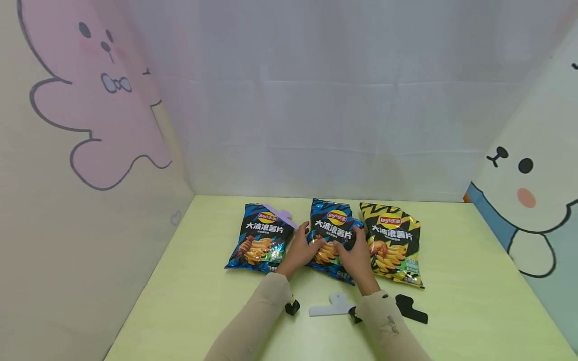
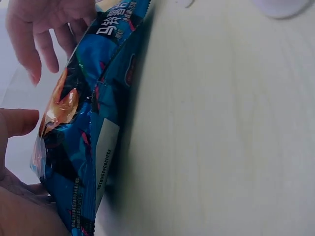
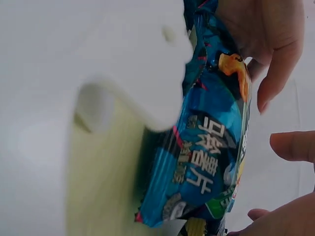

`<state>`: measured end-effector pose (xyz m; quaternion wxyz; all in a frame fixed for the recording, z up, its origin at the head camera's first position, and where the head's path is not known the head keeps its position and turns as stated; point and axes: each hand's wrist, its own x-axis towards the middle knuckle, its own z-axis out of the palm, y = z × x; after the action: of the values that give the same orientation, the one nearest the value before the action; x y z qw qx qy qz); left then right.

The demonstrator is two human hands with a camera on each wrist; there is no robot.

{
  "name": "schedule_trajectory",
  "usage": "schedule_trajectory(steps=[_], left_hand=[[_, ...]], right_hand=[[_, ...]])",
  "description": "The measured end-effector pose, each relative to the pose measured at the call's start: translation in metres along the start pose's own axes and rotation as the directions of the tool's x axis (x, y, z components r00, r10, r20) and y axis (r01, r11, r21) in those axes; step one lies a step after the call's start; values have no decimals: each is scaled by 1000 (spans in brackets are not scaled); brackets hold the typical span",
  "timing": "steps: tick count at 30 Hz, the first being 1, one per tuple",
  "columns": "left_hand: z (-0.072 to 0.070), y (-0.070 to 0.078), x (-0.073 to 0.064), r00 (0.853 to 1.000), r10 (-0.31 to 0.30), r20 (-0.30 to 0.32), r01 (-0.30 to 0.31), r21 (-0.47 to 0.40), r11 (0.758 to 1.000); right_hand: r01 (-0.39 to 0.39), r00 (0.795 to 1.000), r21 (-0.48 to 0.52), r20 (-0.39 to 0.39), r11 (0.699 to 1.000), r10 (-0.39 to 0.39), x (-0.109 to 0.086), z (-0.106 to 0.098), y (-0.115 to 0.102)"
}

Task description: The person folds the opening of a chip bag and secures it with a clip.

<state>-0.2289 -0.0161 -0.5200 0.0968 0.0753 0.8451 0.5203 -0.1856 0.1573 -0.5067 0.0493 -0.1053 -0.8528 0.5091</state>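
Observation:
Both hands are at a blue-and-black bag of potato chips (image 1: 334, 220), the middle one of three on the table. The left hand (image 1: 299, 249) holds its left side, thumb toward the printed front. On the opposite side is the right hand (image 1: 358, 258), its thumb also over the front. Part of the fingers is hidden by the bag. In the left wrist view the bag (image 2: 88, 142) is seen edge-on, tilted up from the table. In the right wrist view its blue side (image 3: 202, 142) faces the camera.
Left of the hands lies another blue chip bag (image 1: 262, 240), a purple clip (image 1: 281, 215) across its upper right corner. A yellow-and-black chip bag (image 1: 392, 245) lies to the right. Nearer the person are a white clip (image 1: 331, 308) and a black clip (image 1: 412, 309). Curtains enclose the table.

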Motion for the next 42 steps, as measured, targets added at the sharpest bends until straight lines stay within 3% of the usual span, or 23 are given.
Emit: schedule_trajectory(steps=[9,14,23,31,38,42], left_hand=[[-3,-8,-1,994,-97,-45,99,44,994],[-6,-9,-1,994,-110,-16,111,40,993],[-6,-4,-7,989,-149,-10,149,25,989],[-5,-6,-8,992,-121,-23,121,22,992],[-5,-7,-8,992,-118,-46,113,-87,990],[-4,-6,-7,989,-132,-64,125,-103,987]], right_hand=[[-69,998,121,3,990,70,1,16,3],[-169,986,220,46,961,163,3,19,8],[-234,970,342,25,910,240,6,19,3],[-240,964,426,1,872,265,7,20,4],[-276,947,517,1,810,322,7,21,3],[-293,942,543,25,787,334,8,20,3]])
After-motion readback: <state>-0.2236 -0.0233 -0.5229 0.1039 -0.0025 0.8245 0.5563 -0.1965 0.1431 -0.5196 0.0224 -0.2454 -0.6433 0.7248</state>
